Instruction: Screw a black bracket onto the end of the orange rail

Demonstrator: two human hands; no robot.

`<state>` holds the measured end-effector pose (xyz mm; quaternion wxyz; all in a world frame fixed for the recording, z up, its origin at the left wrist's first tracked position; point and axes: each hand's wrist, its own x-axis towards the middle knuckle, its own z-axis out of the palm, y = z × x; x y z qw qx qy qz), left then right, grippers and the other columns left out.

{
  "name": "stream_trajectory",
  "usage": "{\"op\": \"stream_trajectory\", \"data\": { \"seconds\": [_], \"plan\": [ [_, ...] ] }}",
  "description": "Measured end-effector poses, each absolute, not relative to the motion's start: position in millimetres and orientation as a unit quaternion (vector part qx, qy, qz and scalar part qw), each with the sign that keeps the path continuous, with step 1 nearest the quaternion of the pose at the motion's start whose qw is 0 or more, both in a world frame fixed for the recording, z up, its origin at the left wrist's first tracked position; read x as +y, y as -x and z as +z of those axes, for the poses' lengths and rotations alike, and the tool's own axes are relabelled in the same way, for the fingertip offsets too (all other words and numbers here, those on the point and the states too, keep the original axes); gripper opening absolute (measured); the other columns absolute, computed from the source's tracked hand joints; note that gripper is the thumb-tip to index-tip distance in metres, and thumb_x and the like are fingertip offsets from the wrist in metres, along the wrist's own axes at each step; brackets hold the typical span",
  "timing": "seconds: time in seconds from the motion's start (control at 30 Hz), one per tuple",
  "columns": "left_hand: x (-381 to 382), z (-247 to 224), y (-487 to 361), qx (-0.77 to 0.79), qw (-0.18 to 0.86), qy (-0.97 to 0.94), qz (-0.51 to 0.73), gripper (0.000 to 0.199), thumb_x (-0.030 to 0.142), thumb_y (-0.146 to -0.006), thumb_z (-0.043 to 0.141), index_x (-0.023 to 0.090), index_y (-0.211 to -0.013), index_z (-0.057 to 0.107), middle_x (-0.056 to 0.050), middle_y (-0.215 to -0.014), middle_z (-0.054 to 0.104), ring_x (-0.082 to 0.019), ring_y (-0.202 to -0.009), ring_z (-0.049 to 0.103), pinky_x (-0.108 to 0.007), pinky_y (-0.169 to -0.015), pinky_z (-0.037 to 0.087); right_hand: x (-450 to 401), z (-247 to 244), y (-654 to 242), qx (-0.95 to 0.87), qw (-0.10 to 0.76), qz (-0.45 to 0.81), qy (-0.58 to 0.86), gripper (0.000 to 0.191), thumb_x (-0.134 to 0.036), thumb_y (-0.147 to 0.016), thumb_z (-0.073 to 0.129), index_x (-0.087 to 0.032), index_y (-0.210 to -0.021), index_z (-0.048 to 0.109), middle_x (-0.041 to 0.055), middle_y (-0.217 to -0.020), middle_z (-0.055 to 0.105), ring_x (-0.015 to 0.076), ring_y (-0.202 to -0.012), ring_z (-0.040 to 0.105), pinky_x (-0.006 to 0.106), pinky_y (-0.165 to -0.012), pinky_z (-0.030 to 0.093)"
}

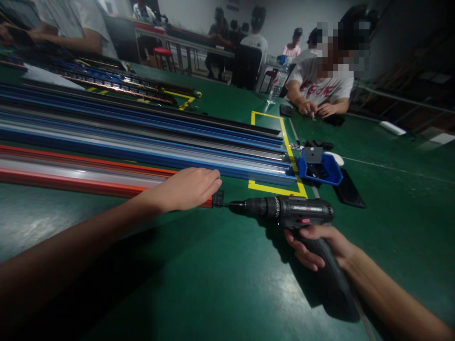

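Observation:
My left hand is wrapped over the right end of an orange-red metal profile that lies on the green table. A small black end piece sits at that end of the profile, just past my fingers. In my right hand is a black power drill, held by its handle and pointing left. The drill's bit meets the black end piece, or nearly so; exact contact is too small to tell. Behind the orange profile lie several long blue and black profiles.
A blue bin with black parts stands right of the profiles, beside a dark phone-like slab. Yellow tape marks the table. Farther back are a bottle and a seated person. Bundled strips lie at the back left.

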<state>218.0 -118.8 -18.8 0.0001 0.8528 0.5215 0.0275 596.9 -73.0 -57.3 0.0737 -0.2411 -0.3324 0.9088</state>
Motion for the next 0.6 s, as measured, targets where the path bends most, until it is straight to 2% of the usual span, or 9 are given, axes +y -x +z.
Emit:
{"op": "stream_trajectory", "data": {
  "seconds": [0.6],
  "plan": [
    [-118.5,-20.2,-217.0,0.520,-0.002,-0.854,0.032,0.040,0.031,-0.106,0.026,0.015,-0.102,0.062,-0.009,-0.095,0.066,-0.022,-0.086,0.064,-0.036,-0.077,0.047,-73.5,-56.6,-596.9,-0.336,0.074,0.908,0.240,0.024,-0.027,-0.090,0.062,-0.006,-0.099,0.069,0.0030,-0.073,0.064,0.0060,-0.043,0.055,0.022,-0.050,0.054]
  ]
}}
